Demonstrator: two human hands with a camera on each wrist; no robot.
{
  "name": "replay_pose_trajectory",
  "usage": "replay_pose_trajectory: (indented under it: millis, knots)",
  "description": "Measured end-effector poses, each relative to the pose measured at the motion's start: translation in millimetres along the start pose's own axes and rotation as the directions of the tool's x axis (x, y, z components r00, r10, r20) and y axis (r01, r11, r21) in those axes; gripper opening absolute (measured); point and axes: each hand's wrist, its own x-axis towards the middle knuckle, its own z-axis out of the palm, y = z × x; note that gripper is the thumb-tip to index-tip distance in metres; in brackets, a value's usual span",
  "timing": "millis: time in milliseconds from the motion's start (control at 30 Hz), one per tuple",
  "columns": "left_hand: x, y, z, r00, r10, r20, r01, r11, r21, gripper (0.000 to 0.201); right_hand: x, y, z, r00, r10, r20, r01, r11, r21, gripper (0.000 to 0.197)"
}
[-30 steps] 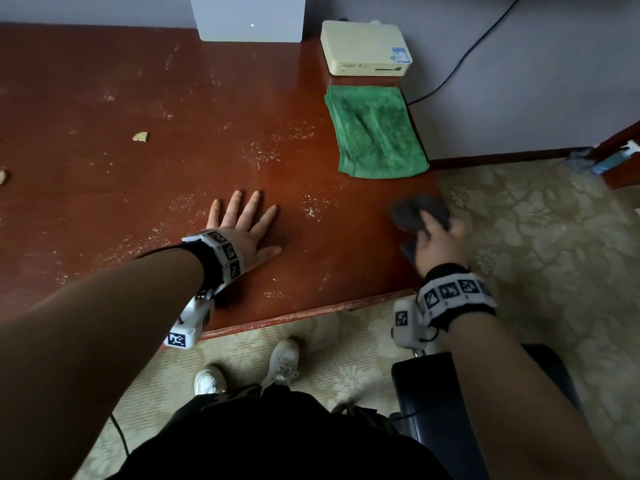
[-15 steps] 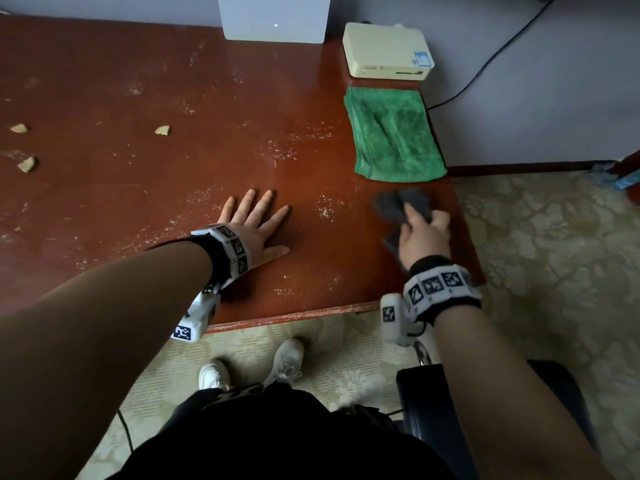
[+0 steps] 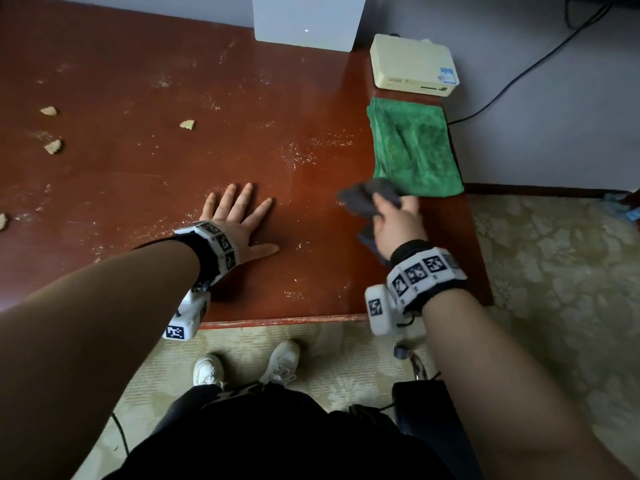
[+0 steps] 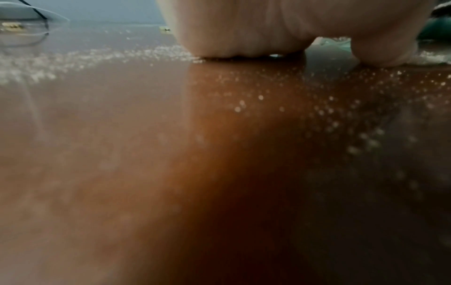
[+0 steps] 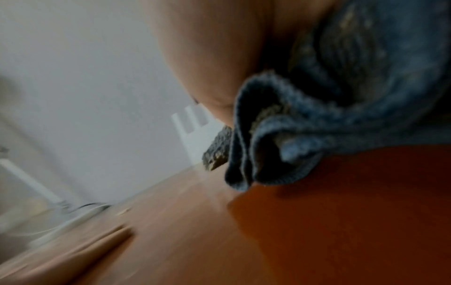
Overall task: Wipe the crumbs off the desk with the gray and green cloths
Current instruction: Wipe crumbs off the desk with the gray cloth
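My right hand (image 3: 394,223) grips the bunched gray cloth (image 3: 363,199) on the red-brown desk (image 3: 138,174), just in front of the folded green cloth (image 3: 415,150) at the desk's right edge. In the right wrist view the gray cloth (image 5: 329,125) hangs in folds from my palm, touching the wood. My left hand (image 3: 239,216) lies flat on the desk with fingers spread, holding nothing. Fine crumbs (image 3: 304,154) dust the middle of the desk. Larger crumb pieces (image 3: 187,124) lie further left. The left wrist view shows my palm (image 4: 244,29) pressed down among crumbs (image 4: 244,104).
A white box (image 3: 308,19) and a cream device (image 3: 412,64) stand at the desk's back edge. A black cable (image 3: 519,74) runs along the wall. The desk's front edge (image 3: 284,320) is close to my body; carpet and a dark chair (image 3: 429,410) lie below.
My right hand has slid the gray cloth leftward and away from the desk's right edge, ending in front of the green cloth. The left hand stays flat in place.
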Motion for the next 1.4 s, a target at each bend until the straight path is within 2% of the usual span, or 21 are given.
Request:
replay_pose_trajectory:
  millis: [67, 100, 200, 300, 367, 400, 500, 567, 667, 733, 833, 900, 933, 967, 1033, 1067, 1133, 1200, 1267, 1333, 1400]
  knots:
    - [0.2, 0.8, 0.6, 1.000, 0.001, -0.009, -0.001, 1.000, 0.003, 0.085, 8.8, 6.1, -7.3, 0.951, 0.304, -0.056, -0.297, 0.949, 0.108, 0.035]
    - [0.2, 0.8, 1.1, 1.000, 0.003, -0.013, -0.003, 1.000, 0.004, 0.085, 9.1, 3.8, -6.8, 0.930, 0.367, 0.006, -0.367, 0.928, 0.066, 0.041]
    - [1.1, 0.2, 1.4, 1.000, 0.004, -0.020, -0.004, 1.000, 0.005, 0.085, 6.6, -10.9, 7.7, 0.950, 0.245, 0.193, -0.194, 0.949, -0.248, 0.056]
    - [1.7, -1.2, 2.2, 1.000, 0.014, -0.021, -0.014, 1.000, 0.001, 0.085, -7.3, -36.4, 28.7, 0.954, 0.003, 0.300, 0.077, 0.964, -0.254, 0.060]
    - [2.8, -1.5, 1.3, 1.000, 0.015, -0.017, -0.015, 1.000, 0.001, 0.086, -13.5, -44.4, 39.2, 0.910, -0.215, 0.355, 0.280, 0.950, -0.142, 0.051]
    - [3.1, -1.9, 0.9, 1.000, 0.014, -0.010, -0.014, 1.000, 0.002, 0.086, -13.2, -47.3, 36.2, 0.897, -0.247, 0.368, 0.288, 0.956, -0.061, 0.046]
    - [3.7, -3.3, 0.8, 1.000, 0.022, 0.007, -0.022, 1.000, -0.006, 0.089, 19.7, -41.9, 20.8, 0.978, -0.117, 0.170, 0.110, 0.993, 0.051, 0.041]
    - [3.8, -3.6, 1.1, 1.000, 0.023, 0.016, -0.023, 1.000, -0.008, 0.089, 37.5, -39.1, 12.7, 0.993, -0.015, 0.115, 0.030, 0.991, -0.130, 0.047]
    - [4.0, -4.1, -0.3, 1.000, 0.022, 0.014, -0.021, 1.000, -0.017, 0.090, 36.0, -45.6, 20.1, 0.978, 0.037, 0.205, 0.028, 0.952, -0.306, 0.055]
    - [3.5, -3.8, -0.6, 1.000, 0.025, 0.005, -0.025, 0.999, -0.034, 0.092, 21.6, -50.8, 30.7, 0.951, -0.126, 0.281, 0.205, 0.939, -0.275, 0.054]
    - [4.6, -5.4, -0.2, 1.000, 0.011, -0.029, -0.012, 0.999, -0.038, 0.101, -6.3, -53.6, 37.0, 0.808, -0.366, 0.462, 0.454, 0.886, -0.091, 0.047]
    - [5.5, -11.4, -1.2, 0.999, -0.018, -0.028, 0.017, 0.999, -0.037, 0.108, -5.8, -56.1, 30.5, 0.745, -0.414, 0.523, 0.492, 0.870, -0.012, 0.045]
    - [5.4, -15.4, -2.5, 0.999, -0.033, -0.013, 0.032, 0.998, -0.046, 0.111, 2.8, -58.2, 26.3, 0.784, -0.408, 0.468, 0.452, 0.892, 0.020, 0.043]
    - [5.1, -19.0, -3.8, 0.999, -0.045, 0.008, 0.045, 0.997, -0.057, 0.113, 15.5, -59.9, 21.1, 0.858, -0.364, 0.363, 0.371, 0.927, 0.052, 0.041]
    - [4.9, -23.9, -6.7, 0.997, -0.060, 0.041, 0.063, 0.996, -0.069, 0.114, 44.8, -63.3, 13.8, 0.975, -0.144, 0.168, 0.137, 0.989, 0.047, 0.040]
    - [5.4, -24.8, -7.4, 0.997, -0.063, 0.050, 0.067, 0.995, -0.070, 0.114, 53.4, -65.9, 12.6, 0.990, -0.038, 0.138, 0.046, 0.997, -0.058, 0.042]
    - [6.1, -25.1, -7.8, 0.996, -0.066, 0.056, 0.070, 0.995, -0.070, 0.113, 53.9, -71.8, 18.0, 0.982, 0.023, 0.188, 0.037, 0.950, -0.310, 0.050]
    - [6.9, -26.4, -8.4, 0.996, -0.064, 0.055, 0.068, 0.995, -0.074, 0.111, 40.0, -76.2, 28.0, 0.959, -0.095, 0.265, 0.192, 0.911, -0.365, 0.054]
    - [9.2, -30.6, -11.4, 0.997, -0.066, 0.046, 0.069, 0.994, -0.080, 0.109, 28.0, -76.3, 37.6, 0.895, -0.252, 0.369, 0.363, 0.891, -0.273, 0.049]
    - [14.4, -36.8, -16.4, 0.997, -0.068, 0.038, 0.071, 0.995, -0.075, 0.109, 27.5, -77.0, 34.1, 0.850, -0.300, 0.433, 0.378, 0.920, -0.104, 0.043]
    - [22.0, -42.8, -23.5, 0.997, -0.069, 0.045, 0.072, 0.996, -0.061, 0.110, 48.3, -79.6, 21.9, 0.911, -0.260, 0.320, 0.267, 0.963, 0.023, 0.041]
